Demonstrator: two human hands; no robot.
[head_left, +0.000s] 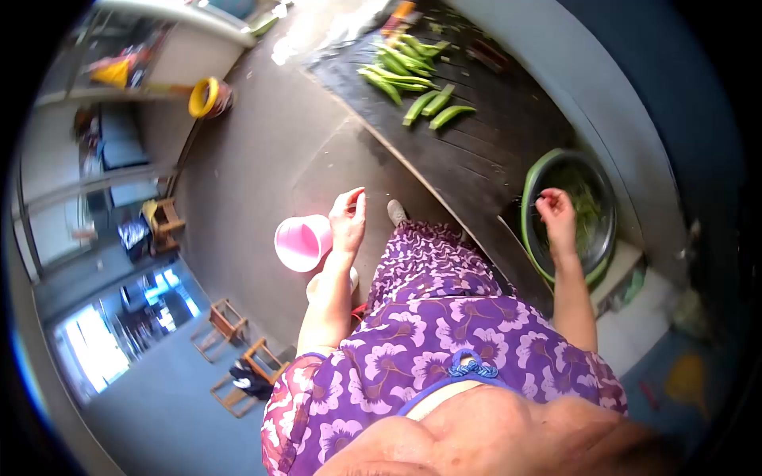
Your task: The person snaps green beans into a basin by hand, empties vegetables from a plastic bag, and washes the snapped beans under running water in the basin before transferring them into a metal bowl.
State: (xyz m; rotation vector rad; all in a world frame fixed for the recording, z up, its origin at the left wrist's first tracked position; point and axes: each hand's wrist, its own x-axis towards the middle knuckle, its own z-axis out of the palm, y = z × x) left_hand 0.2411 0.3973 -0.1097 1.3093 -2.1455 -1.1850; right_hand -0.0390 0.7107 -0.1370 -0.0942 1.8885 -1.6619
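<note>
My left hand [348, 222] hangs above the floor beside a pink bucket [303, 243], its fingers curled together. Whatever it may hold is too small to tell. Over a dark basin with a green rim [530, 214] is my right hand [560, 222], fingertips drawn together in a pinch. Nothing can be made out between them. Thin green pieces [586, 208] lie in the basin. Several long green pods [397, 67] are piled on the dark tabletop [484, 159], and a few pods [451, 117] lie apart near the pile.
A yellow-rimmed bucket [205, 98] stands on the floor at the upper left. Wooden chairs [227, 319] are at the lower left. The table edge runs diagonally past my patterned clothing. A pale wall [619, 103] borders the table's far side.
</note>
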